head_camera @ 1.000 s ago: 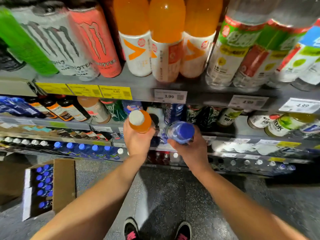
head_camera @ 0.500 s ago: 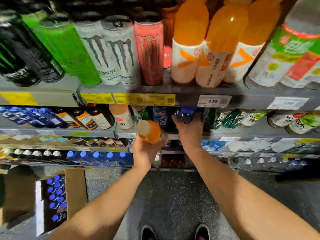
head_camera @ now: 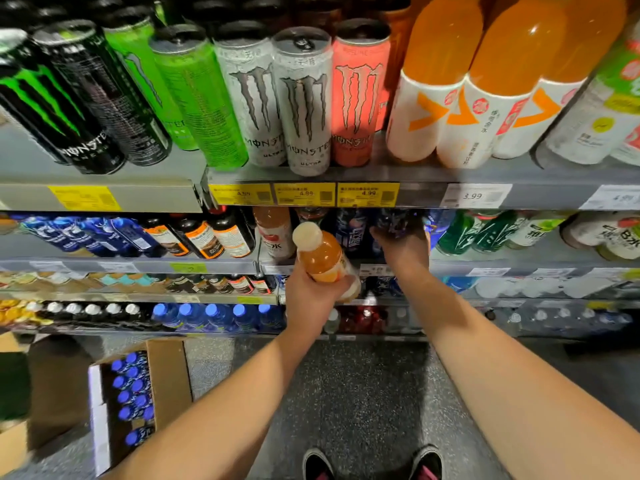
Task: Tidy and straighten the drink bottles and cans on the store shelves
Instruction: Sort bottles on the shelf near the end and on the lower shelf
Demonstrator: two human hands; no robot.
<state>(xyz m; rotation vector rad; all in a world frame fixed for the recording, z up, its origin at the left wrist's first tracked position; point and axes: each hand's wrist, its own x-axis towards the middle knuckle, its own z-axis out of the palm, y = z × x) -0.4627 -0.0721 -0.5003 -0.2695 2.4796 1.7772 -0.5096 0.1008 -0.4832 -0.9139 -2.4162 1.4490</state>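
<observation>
Two bare arms reach forward toward a tall store shelving unit packed with drinks. The left hand is wrapped around an orange drink bottle with a pale cap, holding it tilted in the air just in front of the second shelf. The right hand reaches under the top shelf into the second shelf, its fingers around a dark blue bottle standing there; the fingertips are hidden in shadow.

On the top shelf, a row of tall energy drink cans stands upright: black and green cans at the left, bright green cans, two white cans, then a pink can. Right of them stand large orange juice bottles with white labels. Yellow price tags run along the shelf edge below the cans.

The second shelf also carries blue bottles and dark bottles with orange labels at the left, and green bottles at the right. Lower shelves hold blue-capped bottles. On the speckled floor at the left sits an open cardboard box of blue-capped bottles, and two dark shoes show at the bottom edge.
</observation>
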